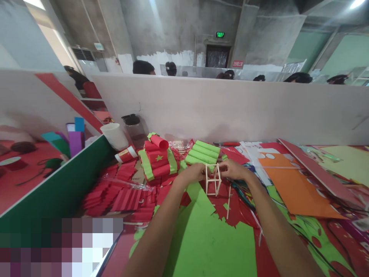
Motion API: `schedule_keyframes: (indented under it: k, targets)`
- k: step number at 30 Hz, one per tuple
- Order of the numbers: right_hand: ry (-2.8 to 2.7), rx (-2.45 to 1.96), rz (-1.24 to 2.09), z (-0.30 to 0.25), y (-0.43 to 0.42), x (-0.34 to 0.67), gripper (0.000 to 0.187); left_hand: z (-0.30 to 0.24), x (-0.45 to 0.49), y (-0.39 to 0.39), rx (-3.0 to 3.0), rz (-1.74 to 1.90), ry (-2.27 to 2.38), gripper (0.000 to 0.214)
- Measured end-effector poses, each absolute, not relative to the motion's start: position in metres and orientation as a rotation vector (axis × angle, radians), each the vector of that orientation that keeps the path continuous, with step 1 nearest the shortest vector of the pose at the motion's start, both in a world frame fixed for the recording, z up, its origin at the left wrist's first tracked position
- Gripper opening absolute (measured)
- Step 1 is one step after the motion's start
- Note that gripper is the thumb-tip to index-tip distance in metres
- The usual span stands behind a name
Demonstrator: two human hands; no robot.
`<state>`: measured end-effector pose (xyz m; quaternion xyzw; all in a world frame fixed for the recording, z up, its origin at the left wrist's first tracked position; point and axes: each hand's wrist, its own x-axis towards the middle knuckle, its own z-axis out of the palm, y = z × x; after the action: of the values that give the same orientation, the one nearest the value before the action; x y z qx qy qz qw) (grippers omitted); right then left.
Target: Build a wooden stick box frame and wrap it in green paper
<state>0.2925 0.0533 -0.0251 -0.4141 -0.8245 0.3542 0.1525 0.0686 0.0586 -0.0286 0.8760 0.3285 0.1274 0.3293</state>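
Stick frame point(213, 180), a small open box of pale wooden sticks, sits up off the paper between both hands, right at the middle of the table; left hand point(193, 172) pinches its upper left edge, fingers closed on the top stick; right hand point(231, 169) grips the upper right corner, fingers curled tight over it; the frame's lower legs hang free just above the green paper sheet point(207, 242); one loose stick point(228, 202) lies just beside the frame, on the red paper to its right, running toward the person. Behind the hands, a stack of green paper rolls point(201, 152) lies touching side by side; left of that, a bundle of red paper rolls point(157, 159) bound with green bands, a star on one of them; further left, folded red paper strips point(115, 194) piled across the table; a white cup point(114, 135) stands at the back near the green divider point(57, 188); an orange sheet point(294, 184) spreads well off to the right; a pale partition wall point(230, 107) closes off the back, with the tops of other people's heads showing above it.
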Motion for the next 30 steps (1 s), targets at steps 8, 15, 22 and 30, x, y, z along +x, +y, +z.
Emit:
schedule_keyframes:
  k: [8, 15, 22, 30]
  targets:
    - [-2.376, -1.23, 0.969, -0.0255, 0.0537, 0.2936, 0.024, -0.0411, 0.0733, 0.0627, 2.392, 0.352, 0.883, 0.024]
    - [-2.405, -1.257, 0.951, -0.0244, 0.0528, 0.2939, 0.023, -0.0378, 0.0748, 0.0589, 2.449, 0.352, 0.936, 0.017]
    - [-2.426, -1.249, 0.921, -0.0249, 0.0544, 0.2951, 0.023, -0.0378, 0.0775, 0.0573, 2.504, 0.32, 1.02, 0.015]
    - [-2.381, -1.285, 0.955, -0.0257, 0.0535, 0.2966, 0.023, -0.0363, 0.077, 0.057, 2.51, 0.328, 0.993, 0.015]
